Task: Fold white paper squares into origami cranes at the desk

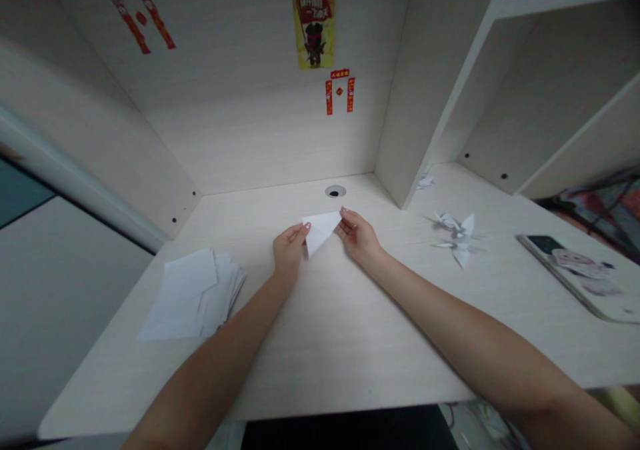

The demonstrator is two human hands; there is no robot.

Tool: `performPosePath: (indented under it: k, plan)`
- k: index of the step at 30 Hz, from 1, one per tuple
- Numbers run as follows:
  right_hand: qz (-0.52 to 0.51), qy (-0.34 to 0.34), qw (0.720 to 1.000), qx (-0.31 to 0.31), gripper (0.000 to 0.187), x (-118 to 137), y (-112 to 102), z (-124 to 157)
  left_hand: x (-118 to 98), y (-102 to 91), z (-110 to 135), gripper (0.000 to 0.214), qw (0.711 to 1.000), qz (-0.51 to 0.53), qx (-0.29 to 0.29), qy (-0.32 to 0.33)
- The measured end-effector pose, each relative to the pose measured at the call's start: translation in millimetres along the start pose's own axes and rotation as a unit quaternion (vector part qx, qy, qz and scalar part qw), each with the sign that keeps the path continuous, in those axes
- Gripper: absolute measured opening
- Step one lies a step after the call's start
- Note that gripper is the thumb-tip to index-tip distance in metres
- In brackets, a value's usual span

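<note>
A folded white sheet of paper (pixel 321 230), roughly triangular with one corner pointing down, is held up between my two hands over the desk. My left hand (pixel 290 247) pinches its left edge, thumb on the near face. At the upper right corner, the fingertips of my right hand (pixel 359 235) grip the paper between thumb and fingers. Part of the fingers of each hand is hidden behind the paper or the palm.
A stack of white paper (pixel 187 293) lies on the left of the desk (pixel 320 357). Folded paper cranes (pixel 457 233) sit to the right, near a phone (pixel 583 273). A cable hole (pixel 335 191) is by the back wall. An upright divider (pixel 445 70) stands at right.
</note>
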State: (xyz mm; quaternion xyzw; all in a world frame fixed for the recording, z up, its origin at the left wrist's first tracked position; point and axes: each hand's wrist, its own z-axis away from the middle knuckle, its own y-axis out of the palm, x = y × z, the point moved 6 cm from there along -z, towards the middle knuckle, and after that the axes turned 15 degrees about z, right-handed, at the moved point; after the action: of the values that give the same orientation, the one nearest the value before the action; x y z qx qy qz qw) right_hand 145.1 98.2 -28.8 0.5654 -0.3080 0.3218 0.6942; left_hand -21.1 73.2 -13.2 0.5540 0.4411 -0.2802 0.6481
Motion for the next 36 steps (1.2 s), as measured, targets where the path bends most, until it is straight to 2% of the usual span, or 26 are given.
performPosePath:
  k: [6,10,12,14,17,20,23,30,36]
  plan:
    - [-0.033,0.006,0.999,0.011,0.014,1,0,-3,-1,0.6,1,0.033,1.000,0.000,0.004,-0.007]
    - [-0.038,0.028,0.999,-0.016,0.017,3,-4,-4,-1,-1.9,0,0.035,1.000,0.024,-0.005,-0.016]
    - [-0.016,0.018,0.999,-0.024,0.019,5,-5,-3,0,-2.4,-1,0.036,0.999,0.029,-0.005,-0.018]
    - [0.023,-0.018,0.999,-0.014,0.022,8,-1,0,-1,-2.6,-2,0.035,1.000,0.026,-0.006,-0.014]
    - [0.120,-0.075,0.989,0.037,0.031,9,10,6,-1,-2.3,-2,0.034,1.000,0.026,-0.005,-0.007]
    - [0.255,-0.119,0.955,0.091,0.033,6,22,15,-2,-1.9,-2,0.034,0.999,0.033,-0.004,-0.007]
    - [0.344,-0.122,0.919,0.146,0.033,-2,30,21,-2,-1.7,-1,0.034,0.999,0.038,-0.003,-0.010]
    - [0.417,-0.128,0.895,0.093,0.044,-5,22,18,-2,-0.2,0,0.030,0.998,0.062,0.006,-0.007]
    - [0.410,-0.124,0.901,0.074,0.044,-3,23,22,-2,-1.1,2,0.029,0.995,0.094,-0.017,-0.008]
